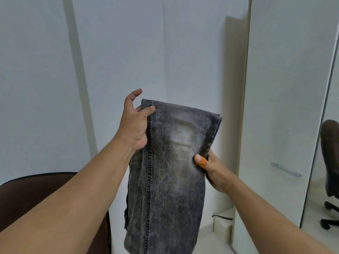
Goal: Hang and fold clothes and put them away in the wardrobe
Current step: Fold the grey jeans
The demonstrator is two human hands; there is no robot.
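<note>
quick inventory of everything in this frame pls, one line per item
jeans: 1, washed grey-black, held up at centre, doubled over at the top
chair: 1, dark brown, lower left
wardrobe: 1, off-white, right, door closed
handle: 1, silver, on the wardrobe door
mirror: 1, far right edge, reflects an office chair
box: 1, white, on the floor by the wardrobe
left hand: grips the jeans' left seam
right hand: pinches the jeans' right edge, orange plaster on thumb

Open air ahead to the wall (pixel 117 52); closed wardrobe door (pixel 286 88) right, brown chair (pixel 36 195) low left.
</note>
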